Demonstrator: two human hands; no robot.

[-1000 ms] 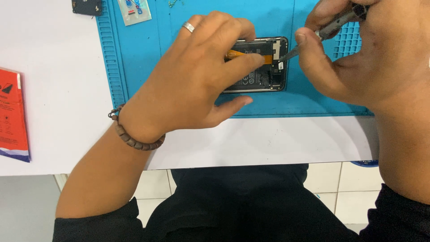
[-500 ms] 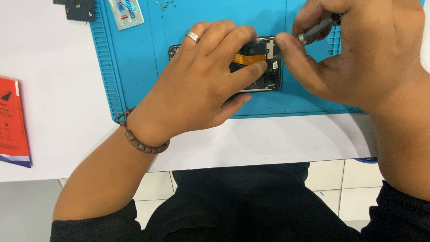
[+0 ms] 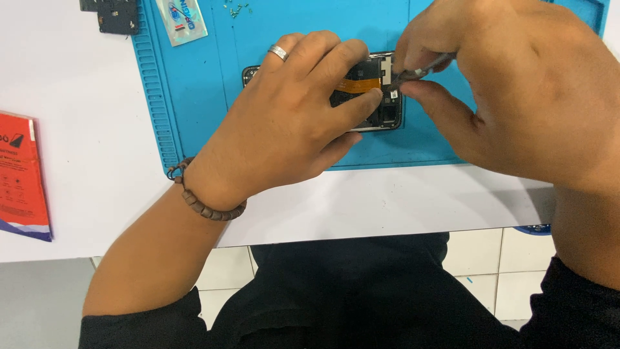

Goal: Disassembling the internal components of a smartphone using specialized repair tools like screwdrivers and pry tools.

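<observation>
An opened phone (image 3: pixel 386 103) with its back cover off lies on a blue work mat (image 3: pixel 194 97); an orange flex cable (image 3: pixel 359 84) runs across its inside. My left hand (image 3: pixel 284 126), with a ring and a bead bracelet, lies flat over the phone and presses it down, covering most of it. My right hand (image 3: pixel 516 90) pinches grey metal tweezers (image 3: pixel 420 71), whose tip touches the phone's right end near the flex cable.
The mat rests on a white table (image 3: pixel 84 148). A red booklet (image 3: pixel 22 174) lies at the left edge. A small black part (image 3: pixel 116 14), a shiny sticker sheet (image 3: pixel 182 19) and several tiny screws (image 3: pixel 237 9) sit at the mat's far side.
My right hand has come left and down, bringing the tweezers' tip onto the phone's right end. My left hand has kept its hold on the phone. The view has shifted slightly.
</observation>
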